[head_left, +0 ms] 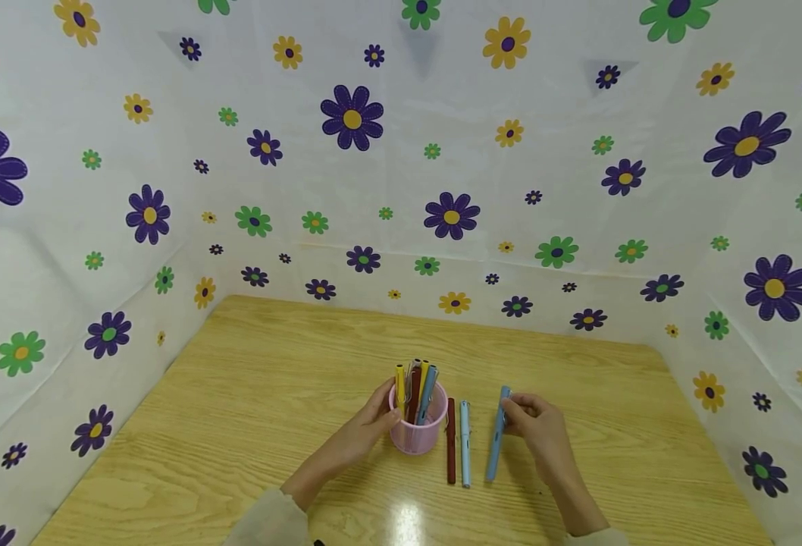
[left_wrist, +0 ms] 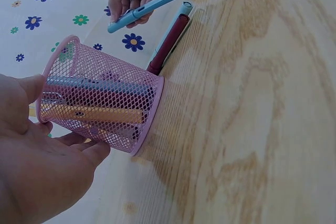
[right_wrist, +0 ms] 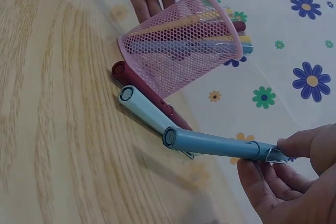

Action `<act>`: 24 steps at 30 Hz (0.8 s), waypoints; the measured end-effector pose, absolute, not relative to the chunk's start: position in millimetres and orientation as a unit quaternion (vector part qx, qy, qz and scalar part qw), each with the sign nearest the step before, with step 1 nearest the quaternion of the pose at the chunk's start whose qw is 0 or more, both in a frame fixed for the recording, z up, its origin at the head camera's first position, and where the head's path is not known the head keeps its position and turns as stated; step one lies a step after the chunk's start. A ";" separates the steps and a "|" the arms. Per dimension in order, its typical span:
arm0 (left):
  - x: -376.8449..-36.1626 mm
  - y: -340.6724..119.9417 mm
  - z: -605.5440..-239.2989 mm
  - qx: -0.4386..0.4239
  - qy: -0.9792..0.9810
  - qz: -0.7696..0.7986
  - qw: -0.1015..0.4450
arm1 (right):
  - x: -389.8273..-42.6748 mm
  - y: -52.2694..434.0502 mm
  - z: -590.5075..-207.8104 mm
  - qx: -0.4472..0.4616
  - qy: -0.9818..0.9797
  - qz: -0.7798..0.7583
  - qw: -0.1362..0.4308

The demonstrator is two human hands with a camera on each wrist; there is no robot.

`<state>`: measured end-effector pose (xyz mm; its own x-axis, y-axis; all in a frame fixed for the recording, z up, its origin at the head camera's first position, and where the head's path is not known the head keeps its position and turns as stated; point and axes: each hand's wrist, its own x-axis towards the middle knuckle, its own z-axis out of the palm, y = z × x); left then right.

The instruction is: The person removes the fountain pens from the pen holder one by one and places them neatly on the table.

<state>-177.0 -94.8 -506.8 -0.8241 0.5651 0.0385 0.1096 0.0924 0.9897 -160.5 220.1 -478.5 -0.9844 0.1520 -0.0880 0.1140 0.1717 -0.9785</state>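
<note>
A pink mesh cup [head_left: 418, 432] stands on the wooden table [head_left: 251, 409] with several pens upright in it. My left hand [head_left: 382, 408] grips the cup's left side, thumb at the rim and fingers round the wall [left_wrist: 58, 140]. My right hand [head_left: 515, 411] pinches a blue pen [head_left: 496, 447] at its clip end and holds it raised off the table [right_wrist: 215, 144]. Between the cup and that pen, a dark red pen [head_left: 451, 453] and a light blue pen [head_left: 465, 447] lie side by side on the table.
White sheeting with a flower print [head_left: 442, 189] walls in the table at the back and on both sides. Bare wood stretches to the left of the cup and behind it.
</note>
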 end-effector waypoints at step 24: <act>-177.6 -94.8 -504.5 0.238 0.720 0.626 0.182 | -174.5 201.6 -501.7 -0.100 -0.819 0.564 0.026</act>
